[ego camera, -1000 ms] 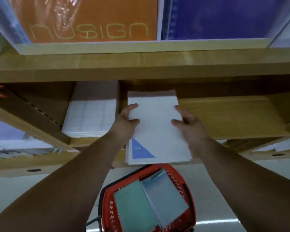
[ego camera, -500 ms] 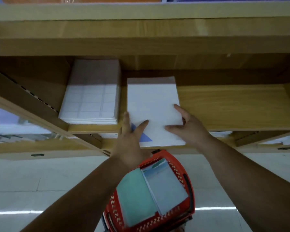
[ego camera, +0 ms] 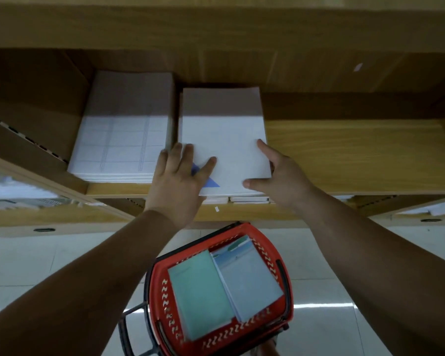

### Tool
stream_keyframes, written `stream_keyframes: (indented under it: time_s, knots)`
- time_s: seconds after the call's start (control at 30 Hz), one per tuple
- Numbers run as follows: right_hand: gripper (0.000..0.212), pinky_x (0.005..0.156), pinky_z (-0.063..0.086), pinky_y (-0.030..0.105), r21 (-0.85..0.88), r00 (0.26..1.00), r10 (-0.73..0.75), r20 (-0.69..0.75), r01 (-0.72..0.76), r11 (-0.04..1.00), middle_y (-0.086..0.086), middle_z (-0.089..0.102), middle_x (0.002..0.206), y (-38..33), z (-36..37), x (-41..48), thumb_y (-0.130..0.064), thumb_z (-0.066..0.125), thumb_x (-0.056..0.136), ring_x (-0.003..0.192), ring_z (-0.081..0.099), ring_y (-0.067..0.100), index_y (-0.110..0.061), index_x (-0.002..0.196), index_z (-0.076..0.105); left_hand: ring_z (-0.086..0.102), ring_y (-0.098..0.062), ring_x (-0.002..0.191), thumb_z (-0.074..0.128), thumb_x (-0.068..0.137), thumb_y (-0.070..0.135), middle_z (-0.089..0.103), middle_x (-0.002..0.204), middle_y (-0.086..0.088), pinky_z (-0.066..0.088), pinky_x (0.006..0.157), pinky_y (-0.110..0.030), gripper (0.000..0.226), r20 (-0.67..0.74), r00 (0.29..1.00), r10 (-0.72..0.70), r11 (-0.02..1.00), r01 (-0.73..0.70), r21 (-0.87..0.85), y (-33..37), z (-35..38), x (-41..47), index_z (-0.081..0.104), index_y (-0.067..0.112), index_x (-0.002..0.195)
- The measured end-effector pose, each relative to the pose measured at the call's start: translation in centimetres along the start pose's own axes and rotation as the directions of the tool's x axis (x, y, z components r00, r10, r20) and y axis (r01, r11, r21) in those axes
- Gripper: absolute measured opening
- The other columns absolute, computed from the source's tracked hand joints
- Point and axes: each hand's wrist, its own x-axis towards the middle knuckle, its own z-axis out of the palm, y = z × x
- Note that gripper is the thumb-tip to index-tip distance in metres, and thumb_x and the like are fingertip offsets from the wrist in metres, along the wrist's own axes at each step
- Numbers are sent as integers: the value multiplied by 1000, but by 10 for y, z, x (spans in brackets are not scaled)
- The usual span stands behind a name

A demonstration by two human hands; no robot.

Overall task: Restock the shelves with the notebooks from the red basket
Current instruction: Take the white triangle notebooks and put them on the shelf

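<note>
1. I have both hands on a white notebook lying flat on the wooden shelf. My left hand is spread open, palm down on its near left corner; my right hand is open too, fingers cupping the near right corner and side edge. Neither hand grips it.
2. I judge the hands are set this way to square the notebook up, so its near edge sits level with the shelf front and its side stays just beside the ruled stack on the left.
3. The notebook is plain white with a blue triangle near the front, partly under my left hand. Its far end lies in shadow.
4. Below, on the pale floor, the red basket holds more stock: a green notebook and a light blue one, side by side, not yet shelved.
</note>
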Motion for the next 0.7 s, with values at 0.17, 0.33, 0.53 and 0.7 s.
stream_keyframes:
  time_s: [0.17,0.33,0.53,0.7]
  knots:
    - [98,116,42,38,7,999,-40,-19,40,999,-4,40,159,-18,9,34,-27,84,83,142,43,20,-37,159,25,6,-41,151,51,92,62,12,163,-18,5,121,-61,89,43,999,-31,998,28,62,-23,-2,31,1,33,160]
    - [91,114,41,33,14,999,-43,-1,43,999,-6,35,162,-17,15,31,-30,77,90,143,41,21,-43,160,21,8,-32,153,58,89,61,8,168,-10,8,123,-56,90,51,998,-35,993,41,-112,-37,4,28,7,38,159]
    - [104,116,31,30,22,994,-84,-66,85,996,-7,26,165,-14,22,27,-26,79,88,148,31,18,-31,163,7,0,-30,155,68,78,67,5,169,-4,3,123,-57,100,38,987,-157,950,162,-268,-55,6,18,14,40,158]
    - [108,121,28,34,-60,996,-91,13,92,994,-13,12,169,-16,21,32,-33,81,85,152,23,15,-30,164,6,8,-24,155,68,77,69,15,168,3,6,124,-56,93,26,984,-175,885,169,-433,-75,18,13,28,38,156]
